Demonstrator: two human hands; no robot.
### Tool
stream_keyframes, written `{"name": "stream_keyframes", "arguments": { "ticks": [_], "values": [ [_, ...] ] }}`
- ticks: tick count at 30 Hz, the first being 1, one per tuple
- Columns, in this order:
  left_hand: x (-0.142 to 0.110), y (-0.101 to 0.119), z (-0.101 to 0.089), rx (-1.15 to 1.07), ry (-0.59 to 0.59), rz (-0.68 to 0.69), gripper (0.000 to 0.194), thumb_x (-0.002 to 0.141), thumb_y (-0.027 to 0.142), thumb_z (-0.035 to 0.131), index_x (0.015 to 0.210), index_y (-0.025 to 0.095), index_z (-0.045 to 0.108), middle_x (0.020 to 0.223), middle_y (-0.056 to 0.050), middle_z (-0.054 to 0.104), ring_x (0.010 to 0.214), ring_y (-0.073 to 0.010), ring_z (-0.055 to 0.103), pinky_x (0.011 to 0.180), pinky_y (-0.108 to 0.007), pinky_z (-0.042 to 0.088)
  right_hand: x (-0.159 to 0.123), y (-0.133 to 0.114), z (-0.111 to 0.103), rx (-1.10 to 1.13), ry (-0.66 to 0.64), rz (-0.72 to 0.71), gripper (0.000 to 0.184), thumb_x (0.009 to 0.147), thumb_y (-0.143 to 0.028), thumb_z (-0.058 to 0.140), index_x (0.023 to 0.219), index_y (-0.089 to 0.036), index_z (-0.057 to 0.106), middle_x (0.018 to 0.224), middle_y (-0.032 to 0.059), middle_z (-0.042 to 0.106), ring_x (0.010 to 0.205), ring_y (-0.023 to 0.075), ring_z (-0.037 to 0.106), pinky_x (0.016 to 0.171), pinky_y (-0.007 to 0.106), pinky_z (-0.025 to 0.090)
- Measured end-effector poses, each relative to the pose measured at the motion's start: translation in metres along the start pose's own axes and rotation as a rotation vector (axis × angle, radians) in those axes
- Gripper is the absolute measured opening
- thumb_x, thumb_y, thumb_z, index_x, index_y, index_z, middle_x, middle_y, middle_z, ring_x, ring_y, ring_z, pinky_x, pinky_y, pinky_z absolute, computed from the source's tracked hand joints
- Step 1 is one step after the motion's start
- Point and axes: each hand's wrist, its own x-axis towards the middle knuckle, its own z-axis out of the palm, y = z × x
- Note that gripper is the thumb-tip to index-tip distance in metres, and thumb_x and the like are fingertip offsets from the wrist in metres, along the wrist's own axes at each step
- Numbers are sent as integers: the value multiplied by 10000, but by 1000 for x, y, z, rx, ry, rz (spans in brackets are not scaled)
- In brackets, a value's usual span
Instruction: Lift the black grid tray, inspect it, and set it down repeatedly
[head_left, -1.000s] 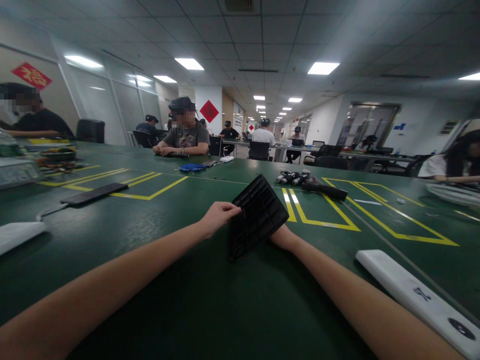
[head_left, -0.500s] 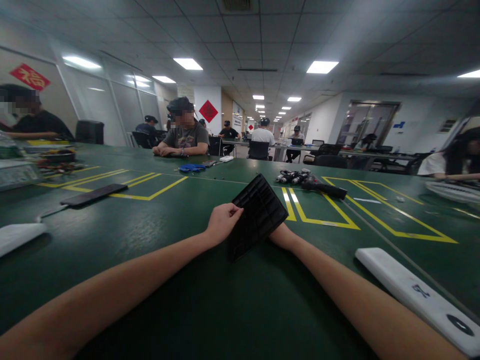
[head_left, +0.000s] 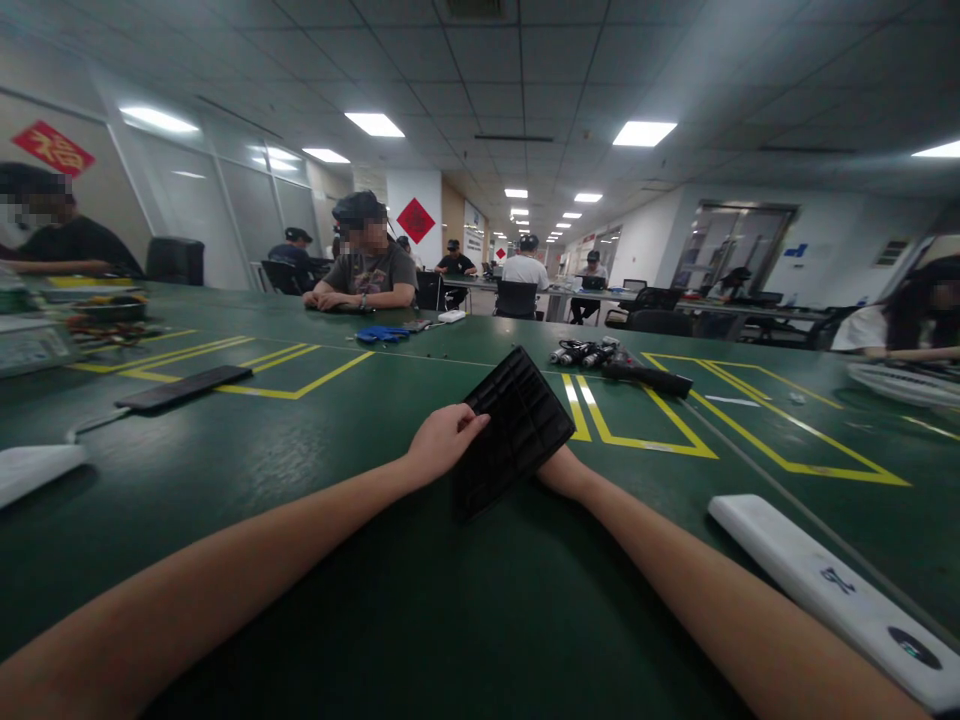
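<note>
A flat black rectangular tray [head_left: 517, 430], its near face divided by ridges into a grid, is held up at a tilt over the green table. My left hand [head_left: 448, 440] is closed on its left edge, thumb lying on the gridded face. Behind the tray's lower right edge is my right hand [head_left: 561, 470], gripping it from the back; its fingers are hidden. Nothing else is in either hand.
Beyond the tray lie dark cables or tools [head_left: 622, 368] and blue gloves [head_left: 384, 334]. A long white device [head_left: 832, 590] lies at right, a black slab [head_left: 184, 388] with a cable at left. Yellow tape marks the table [head_left: 360, 640]. A person [head_left: 375, 260] sits opposite.
Both hands keep hold of the tray in almost the same pose. The left thumb has shifted slightly on its face, and the camera view has moved a little.
</note>
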Motion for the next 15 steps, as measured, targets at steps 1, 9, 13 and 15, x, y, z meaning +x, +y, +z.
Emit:
{"name": "stream_keyframes", "arguments": {
  "ticks": [1, 9, 13, 15],
  "values": [
    [1, 0, 0, 1, -7, -4, 272, 841, 411, 445, 743, 179, 547, 679, -23, 563, 633, -176, 519, 575, -279, 365, 0, -1, 0, 1, 1, -3, 349, 828, -204, 458, 1160, -210, 566, 1238, 69, 569, 1177, 244, 479, 1026, 451, 345],
    [3, 2, -1, 15, -88, 2, 288, 864, 398, 402, 688, 191, 497, 624, 2, 525, 586, -161, 490, 549, -268, 318, 2, 3, 2, -11, 7, -12, 372, 797, -148, 492, 1160, -168, 569, 1296, 106, 518, 1242, 271, 415, 1063, 474, 281],
    [5, 2, -3, 4, -88, -14, 272, 847, 391, 440, 678, 188, 508, 630, -5, 526, 603, -174, 494, 559, -277, 314, 1, 3, 1, -14, -10, -14, 379, 794, -141, 497, 1168, -139, 562, 1281, 137, 524, 1212, 287, 450, 1039, 482, 323],
    [5, 3, -5, -28, -93, -4, 212, 826, 333, 478, 675, 189, 516, 629, 0, 522, 614, -171, 494, 578, -278, 325, 1, 2, 0, -21, -13, -13, 381, 801, -134, 484, 1175, -139, 557, 1283, 140, 521, 1213, 289, 449, 1038, 488, 324]
  ]
}}
